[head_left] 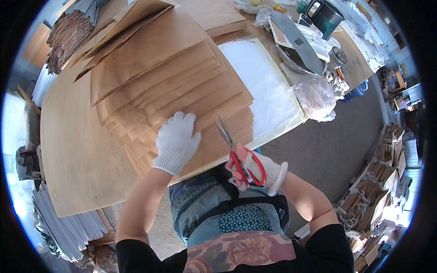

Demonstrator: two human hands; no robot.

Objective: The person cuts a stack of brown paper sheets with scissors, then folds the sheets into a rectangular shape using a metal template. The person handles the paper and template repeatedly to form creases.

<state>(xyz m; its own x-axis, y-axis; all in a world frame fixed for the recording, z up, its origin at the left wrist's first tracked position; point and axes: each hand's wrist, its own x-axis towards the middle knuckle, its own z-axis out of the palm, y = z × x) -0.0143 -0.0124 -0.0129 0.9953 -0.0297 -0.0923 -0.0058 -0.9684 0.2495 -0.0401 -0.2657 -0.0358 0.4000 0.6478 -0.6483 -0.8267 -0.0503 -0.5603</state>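
A broad stack of brown kraft paper sheets (pixel 154 73) lies fanned in overlapping steps across the wooden table. My left hand (pixel 178 140), in a white knitted glove, rests on the near part of the stack with its fingers spread flat. My right hand (pixel 248 166) grips red-handled scissors (pixel 234 154) just past the table's front edge; its glove leaves some fingertips bare. The scissor blades point up and away over the lower right corner of the paper, and look nearly closed. Whether they touch the paper I cannot tell.
Right of the stack lies a white sheet-covered board (pixel 259 82). Beyond it are a dark kettle (pixel 324 19), a grey flat strip (pixel 298 43) and a clear plastic bag (pixel 316 98). Bundled paper (pixel 70 34) stands far left. Corded brown paper bags (pixel 371 195) line the right side.
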